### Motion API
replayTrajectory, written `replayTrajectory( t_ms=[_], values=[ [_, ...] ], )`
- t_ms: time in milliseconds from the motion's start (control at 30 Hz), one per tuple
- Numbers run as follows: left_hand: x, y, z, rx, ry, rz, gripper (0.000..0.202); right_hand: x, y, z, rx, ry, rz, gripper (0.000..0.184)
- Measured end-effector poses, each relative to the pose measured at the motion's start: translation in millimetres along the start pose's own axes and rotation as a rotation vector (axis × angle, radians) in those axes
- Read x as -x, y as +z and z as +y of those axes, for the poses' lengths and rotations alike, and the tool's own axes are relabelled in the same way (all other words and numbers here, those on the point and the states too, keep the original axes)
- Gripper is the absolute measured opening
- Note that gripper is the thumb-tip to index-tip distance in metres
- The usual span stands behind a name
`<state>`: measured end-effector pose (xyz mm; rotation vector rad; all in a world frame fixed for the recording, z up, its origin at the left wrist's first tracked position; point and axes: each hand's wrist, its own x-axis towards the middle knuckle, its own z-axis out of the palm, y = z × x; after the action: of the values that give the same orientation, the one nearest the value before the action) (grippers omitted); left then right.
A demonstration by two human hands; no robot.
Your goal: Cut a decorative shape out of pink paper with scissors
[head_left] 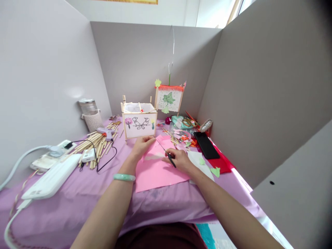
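Pink paper (162, 176): landmark; flat on the purple tablecloth (103, 204), in front of the person, below both hands; a pale patch shows on it between the hands.
Left hand (142, 146): at the far left part of the pink paper; thumb and fingers closed, pinching its edge; a pale green bangle (124, 177) circles the wrist.
Right hand (179, 159): above the right half of the pink paper; fingers closed around the handles of the scissors.
Scissors (170, 160): over the pink paper; dark handles in the right hand, blades angled toward the left fingertips; blade opening too small to tell.
Stick frame (140, 126): just beyond the pink paper; white panel with two drawn birds.
Leaf panel (168, 99): farther beyond the pink paper; orange fringe along its top.
Right of pink paper: white sheet (199, 163), partly beside it; black phone (206, 145), farther out.
Left of pink paper: loose wooden sticks (90, 147); lilac glue gun (106, 132) lying on them.
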<state>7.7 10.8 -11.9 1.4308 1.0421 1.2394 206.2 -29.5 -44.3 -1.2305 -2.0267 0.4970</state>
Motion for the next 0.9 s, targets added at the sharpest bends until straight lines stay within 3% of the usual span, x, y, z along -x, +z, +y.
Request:
replayTrajectory(
  t_ms=[267,600,900],
  values=[
    [0.3,-0.5,-0.6,0.013,0.008,0.002,0.033,0.5,1.0,-1.4,-0.018,0.012,-0.001,0.026],
    [-1.3,-2.4,1.4,0.035,0.054,0.093,0.027,0.4,1.1,-1.0,-0.104,0.027,-0.077,0.029],
    [1.1,0.2,3.2,0.01,0.03,0.065,0.034,0.7,0.7,-2.1,-0.107,0.028,-0.076,0.028]
  ],
)
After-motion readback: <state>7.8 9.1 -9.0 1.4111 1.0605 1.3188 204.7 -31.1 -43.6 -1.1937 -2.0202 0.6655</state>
